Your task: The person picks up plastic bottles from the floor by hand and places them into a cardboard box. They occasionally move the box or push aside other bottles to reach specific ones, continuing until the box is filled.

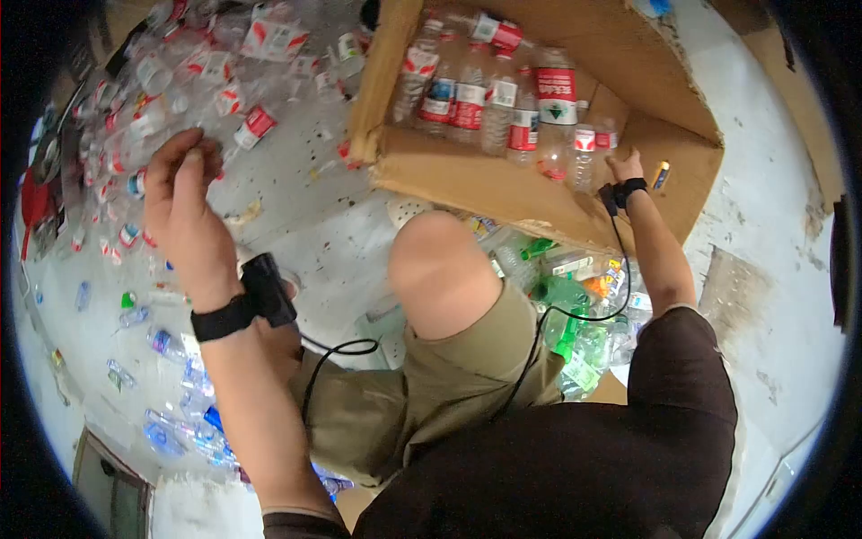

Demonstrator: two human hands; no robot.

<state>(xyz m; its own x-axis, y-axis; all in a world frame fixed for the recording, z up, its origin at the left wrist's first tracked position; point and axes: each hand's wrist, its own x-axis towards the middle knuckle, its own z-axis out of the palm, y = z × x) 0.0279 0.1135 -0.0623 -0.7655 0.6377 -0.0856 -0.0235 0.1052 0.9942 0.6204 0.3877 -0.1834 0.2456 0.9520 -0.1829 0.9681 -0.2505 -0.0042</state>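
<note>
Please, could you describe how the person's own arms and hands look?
Both the left hand and the right hand are bare. Each wrist wears a black strap with a small black device and a thin black cable. The sleeves are dark and short.

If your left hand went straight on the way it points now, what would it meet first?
Probably the heap of clear plastic bottles, though its depth beyond the left hand is unclear.

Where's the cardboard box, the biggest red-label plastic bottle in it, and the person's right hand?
Cardboard box point(458, 181): head view, on its near wall.
Biggest red-label plastic bottle point(557, 88): head view, on its label.
Right hand point(627, 167): head view, on the back of the hand.
</note>
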